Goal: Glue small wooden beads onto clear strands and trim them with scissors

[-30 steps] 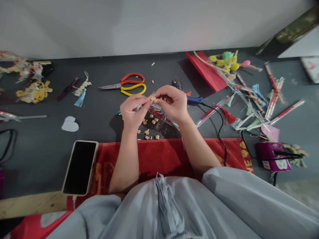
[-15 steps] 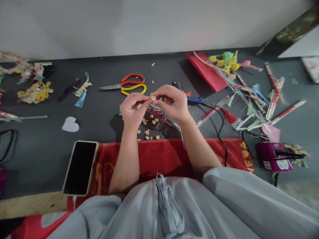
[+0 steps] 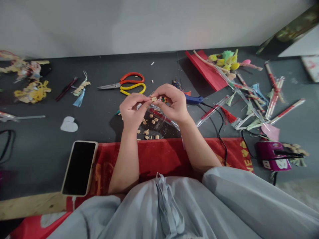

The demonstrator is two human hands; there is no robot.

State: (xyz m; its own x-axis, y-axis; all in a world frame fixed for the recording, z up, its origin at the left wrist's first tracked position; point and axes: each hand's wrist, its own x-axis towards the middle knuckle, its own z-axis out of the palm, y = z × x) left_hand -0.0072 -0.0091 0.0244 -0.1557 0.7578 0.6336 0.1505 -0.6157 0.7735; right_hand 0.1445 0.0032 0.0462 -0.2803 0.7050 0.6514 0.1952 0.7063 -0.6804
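- A yellow tangle of ribbon-like strands (image 3: 33, 92) is lying near the left end of the desk (image 3: 107, 116), toward its back edge.
- A dark red, pen-like stick (image 3: 66, 89) is lying aslant, just left of a beige charm (image 3: 82, 87) whose light-blue tassel is pointing toward the front edge.
- A white paper cutout (image 3: 69, 125) is resting between that charm and a smartphone (image 3: 79, 168), which is lying screen up by the front edge, its screen dark.
- Scissors with one orange and one yellow handle loop (image 3: 124, 84) are lying toward the back edge, blades pointing left.
- The left hand (image 3: 133, 111) is pinching a small beige flower-shaped piece (image 3: 154, 99) between thumb and forefinger.
- Loose beige pieces (image 3: 146, 132) are lying scattered below the hands, just behind a red towel (image 3: 161, 156) that is covering part of the front edge.
- The right hand (image 3: 173, 104) is gripping the same flower-shaped piece from its other side, so the fingertips of both hands are nearly meeting above the middle of the desk.
- A blue tool handle (image 3: 194, 99) is showing just beyond the right hand, its black cord trailing across the towel.
- Folded red paper (image 3: 211, 78) is standing out near the back edge.
- A purple box (image 3: 267, 159) is sitting near the front right corner.
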